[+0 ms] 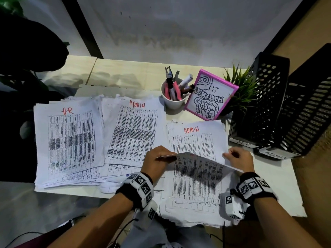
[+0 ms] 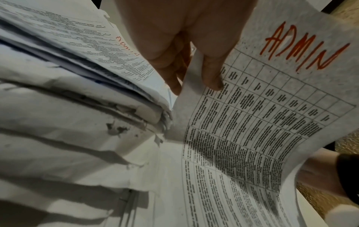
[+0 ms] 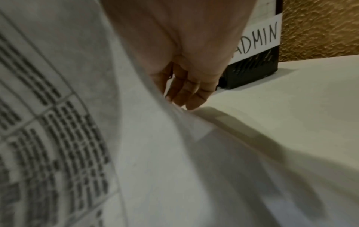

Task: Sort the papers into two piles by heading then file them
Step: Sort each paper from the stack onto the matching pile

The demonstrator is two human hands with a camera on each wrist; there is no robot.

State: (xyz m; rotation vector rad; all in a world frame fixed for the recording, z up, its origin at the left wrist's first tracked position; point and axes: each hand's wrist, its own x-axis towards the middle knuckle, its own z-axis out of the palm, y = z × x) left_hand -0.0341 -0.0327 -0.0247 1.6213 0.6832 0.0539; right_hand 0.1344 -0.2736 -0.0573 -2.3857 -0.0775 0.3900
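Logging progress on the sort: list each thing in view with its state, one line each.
Lifted sheet: headed ADMIN, held in the air by both hands.
Left hand: pinches the sheet's left edge.
Right hand: holds its right edge.
HR pile: flat on the desk.
ADMIN pile: flat, beside it.
Unsorted stack: ADMIN sheet on top.
HR file: standing.
ADMIN file: standing.

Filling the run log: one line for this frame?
step: sorting | left hand: pinches lifted ADMIN sheet | right hand: holds its other edge | under it: unsorted stack | filing: not started
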